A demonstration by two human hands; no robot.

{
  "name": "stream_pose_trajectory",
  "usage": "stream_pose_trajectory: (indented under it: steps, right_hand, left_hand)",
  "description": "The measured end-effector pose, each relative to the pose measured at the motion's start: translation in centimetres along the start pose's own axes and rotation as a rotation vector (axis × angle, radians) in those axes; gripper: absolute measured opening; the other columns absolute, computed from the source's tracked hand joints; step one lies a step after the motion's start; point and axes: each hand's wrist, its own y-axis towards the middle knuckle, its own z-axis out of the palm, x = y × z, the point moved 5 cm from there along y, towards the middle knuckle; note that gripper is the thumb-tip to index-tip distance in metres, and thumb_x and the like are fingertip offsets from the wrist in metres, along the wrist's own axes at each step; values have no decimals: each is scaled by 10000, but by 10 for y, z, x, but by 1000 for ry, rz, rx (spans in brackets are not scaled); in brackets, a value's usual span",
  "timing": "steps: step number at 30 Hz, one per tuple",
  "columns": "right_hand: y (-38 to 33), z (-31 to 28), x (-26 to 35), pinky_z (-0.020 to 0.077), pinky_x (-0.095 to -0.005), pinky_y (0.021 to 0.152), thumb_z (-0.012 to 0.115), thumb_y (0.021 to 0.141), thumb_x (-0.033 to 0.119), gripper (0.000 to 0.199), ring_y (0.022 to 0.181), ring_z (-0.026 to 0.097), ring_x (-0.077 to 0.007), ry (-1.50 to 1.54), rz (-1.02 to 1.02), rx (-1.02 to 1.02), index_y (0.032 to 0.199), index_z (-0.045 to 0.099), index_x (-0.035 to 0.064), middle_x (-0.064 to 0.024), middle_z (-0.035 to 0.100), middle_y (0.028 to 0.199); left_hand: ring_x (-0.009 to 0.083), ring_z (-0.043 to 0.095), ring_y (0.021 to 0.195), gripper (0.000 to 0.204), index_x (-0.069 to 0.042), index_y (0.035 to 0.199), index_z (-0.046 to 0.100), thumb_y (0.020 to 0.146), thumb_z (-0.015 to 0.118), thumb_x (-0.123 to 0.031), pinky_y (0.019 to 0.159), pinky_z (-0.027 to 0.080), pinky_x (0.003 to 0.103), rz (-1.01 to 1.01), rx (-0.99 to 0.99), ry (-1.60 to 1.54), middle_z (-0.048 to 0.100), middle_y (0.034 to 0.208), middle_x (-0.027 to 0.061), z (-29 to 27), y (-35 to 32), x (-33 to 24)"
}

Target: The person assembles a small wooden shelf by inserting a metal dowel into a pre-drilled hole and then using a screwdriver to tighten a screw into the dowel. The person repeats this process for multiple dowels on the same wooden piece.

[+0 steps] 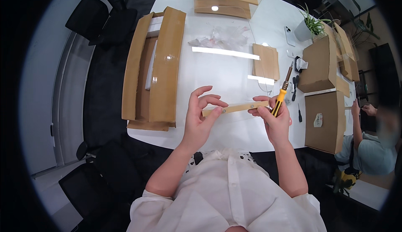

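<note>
Much is hard to read here: the frame's rim is black, the transparent panel (pixel 228 71) lying on the white table (pixel 268 23) shows only by its bright edge glints, and the crumpled clear wrapping (pixel 222 37) above centre has no definite outline. The person at the lower right edge is cut off, with only a sleeve and a hand (pixel 369 109) showing beside the cardboard boxes (pixel 324 119).

At the centre of the frame, the left hand (pixel 200 117) rises from the lower edge with the wrist bent back and the fingers spread; its thumb and forefinger pinch the left end of a thin wooden strip (pixel 235 108), while the other fingers curl loosely above it. The right hand (pixel 274 117) closes on the strip's right end and also grips the yellow-and-black handle of a screwdriver (pixel 281 96), whose shaft points up and to the right (which fingers pin the strip, I cannot tell). The strip lies nearly level between the hands, held above the table's near edge.

A long open cardboard box (pixel 157 64) lies at the left of the table, and a potted plant (pixel 310 25) stands at upper right.
</note>
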Motion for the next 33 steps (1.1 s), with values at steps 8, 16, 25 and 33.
stream_pose_trajectory:
  steps: [8,16,25,33]
  right_hand:
    - [1,3,21,597,-283,693,602,1015,95,128,767,730,-195,-215,-56,-132,1048,504,20,-91,642,922]
    - [-22,36,131,435,-318,585,657,974,99,226,613,561,-183,-1424,-249,371,1192,640,45,-75,634,799]
    - [-25,96,170,398,-324,533,749,692,71,686,638,518,-155,-2009,-676,746,1363,657,182,0,464,729]
    - [-32,112,172,391,-313,539,710,726,87,685,670,518,-145,-2081,-731,808,1400,634,190,-2,444,756]
  left_hand:
    - [169,547,1162,563,-2,1453,359,957,623,-14,1006,473,329,4,-33,-7,691,1022,67,1,5,-2]
    - [169,544,1155,567,-5,1455,377,944,620,28,985,472,305,88,-6,32,682,1000,62,2,10,-2]
    - [160,545,1149,551,-12,1452,379,952,607,29,981,480,300,101,-2,42,675,1005,55,2,11,1]
    - [149,553,1125,537,-4,1442,380,955,602,30,950,501,288,64,6,24,672,1001,52,3,10,1]
